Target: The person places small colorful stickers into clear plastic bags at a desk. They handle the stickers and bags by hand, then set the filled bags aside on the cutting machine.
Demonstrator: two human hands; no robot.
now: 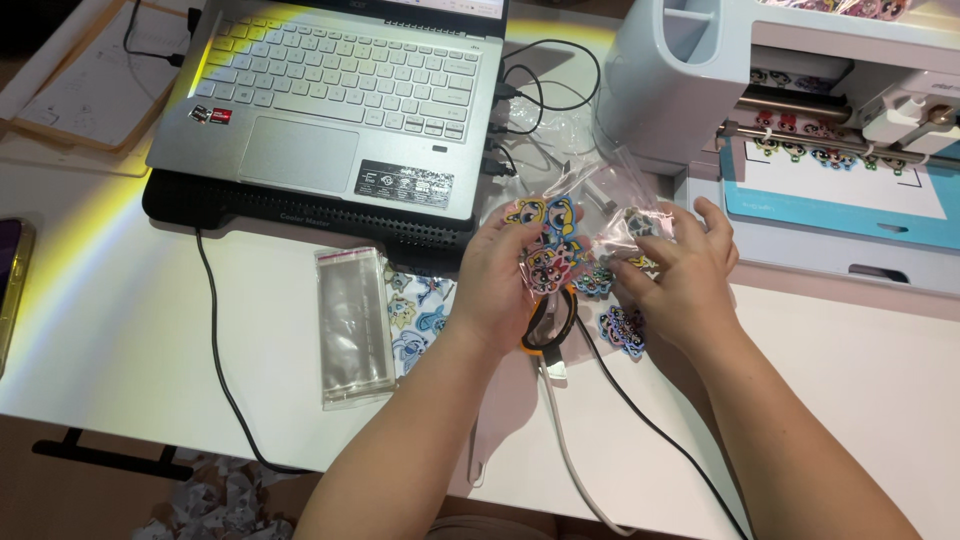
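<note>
My left hand (505,280) holds a small fan of colourful cartoon stickers (548,240) above the white table (120,330). My right hand (680,265) pinches a small clear plastic bag (620,195) with sticker pieces in it, right beside the left hand. More cut stickers (622,328) lie on the table under my right hand. Orange-handled scissors (550,320) rest below both hands, partly hidden by them.
A silver laptop (330,100) sits on a black cooling pad at the back left. A stack of clear sleeves (352,325) and a blue sticker sheet (418,320) lie left of my hands. A cutting machine (800,110) with a teal mat stands at the right. Cables cross the table.
</note>
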